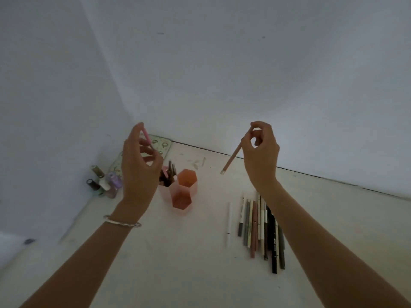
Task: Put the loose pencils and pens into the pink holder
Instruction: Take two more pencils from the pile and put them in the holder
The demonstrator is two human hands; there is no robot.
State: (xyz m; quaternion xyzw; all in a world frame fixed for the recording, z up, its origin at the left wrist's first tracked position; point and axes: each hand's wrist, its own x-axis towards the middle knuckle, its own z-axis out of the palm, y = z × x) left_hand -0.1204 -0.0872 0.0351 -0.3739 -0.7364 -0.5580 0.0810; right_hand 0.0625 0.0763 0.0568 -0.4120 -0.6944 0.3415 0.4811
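The right hand (pixel 260 152) pinches the top end of a slim salmon-pink pencil (pixel 232 156) in a fingertip grip, the shaft slanting down to a pale tip that hangs well above the tabletop (pixel 178 263), to the right of the translucent pink hexagonal plastic holder (pixel 181 192). The left hand (pixel 138 165) likewise grips a thin pink pen (pixel 147 137) between thumb and fingers, raised just left of and above that holder, whose rear cell already carries several dark pens. A row of loose grey, black, brown and white pencils and pens (pixel 260 230) lies flat, right of the holder and nearer the person.

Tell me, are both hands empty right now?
No, the left hand pinches a pink pen and the right hand holds a tan pencil above the table.
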